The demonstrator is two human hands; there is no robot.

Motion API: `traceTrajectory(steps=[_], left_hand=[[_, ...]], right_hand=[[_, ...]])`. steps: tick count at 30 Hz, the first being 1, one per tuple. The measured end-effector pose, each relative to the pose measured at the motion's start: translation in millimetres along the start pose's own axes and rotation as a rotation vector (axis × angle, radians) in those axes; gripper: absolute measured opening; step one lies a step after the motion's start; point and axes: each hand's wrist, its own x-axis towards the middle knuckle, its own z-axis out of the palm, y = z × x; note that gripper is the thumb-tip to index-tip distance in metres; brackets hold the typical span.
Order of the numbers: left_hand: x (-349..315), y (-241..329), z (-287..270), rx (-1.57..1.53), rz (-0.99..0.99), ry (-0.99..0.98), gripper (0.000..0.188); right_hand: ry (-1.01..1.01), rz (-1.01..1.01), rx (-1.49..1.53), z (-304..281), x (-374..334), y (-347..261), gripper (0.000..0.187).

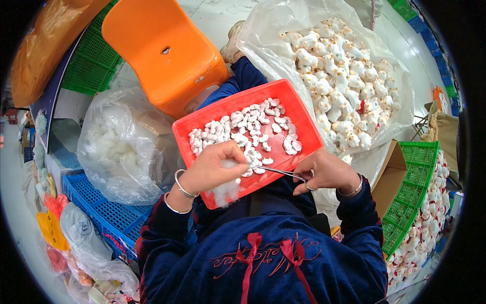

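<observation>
A red plastic tray (pixel 230 105) rests across my lap, holding many small white plush pieces (pixel 212 134). My left hand (pixel 215 164) is closed over the tray's near left part, with a tuft of white stuffing (pixel 229 163) in its fingers. More stuffing (pixel 225 193) lies on the near left corner of the tray, below that hand. At the tray's near right, my right hand (pixel 326 169) is closed on metal forceps (pixel 284 173), its fingers at the ring handles. The forceps point left, their tips reaching my left fingertips; whether a plush piece is pinched there is hard to see.
An orange stool (pixel 162 50) stands beyond the tray. On its left, a clear bag (pixel 119 147) holds stuffing beside a blue crate (pixel 109 210). At far right, a large clear bag (pixel 400 81) holds white plush toys (pixel 344 86); a cardboard box (pixel 389 177) and green crate (pixel 412 187) stand nearer.
</observation>
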Motion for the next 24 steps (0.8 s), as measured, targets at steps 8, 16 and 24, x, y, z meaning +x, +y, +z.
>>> traceTrajectory(steps=[8, 16, 24], left_hand=[[7.1, 15.3, 11.4, 0.073, 0.026, -0.154, 0.055], [21.5, 8.8, 24.4, -0.038, -0.097, -0.169, 0.006], [14.9, 5.4, 15.3, 0.116, -0.015, -0.150, 0.002]], right_hand=[[-0.012, 0.116, 0.001, -5.7, -6.9, 6.3, 0.038], [-0.024, 0.096, 0.013, -2.5, -5.4, 6.6, 0.037], [0.028, 0.076, -0.059, 7.1, -9.4, -3.5, 0.035]])
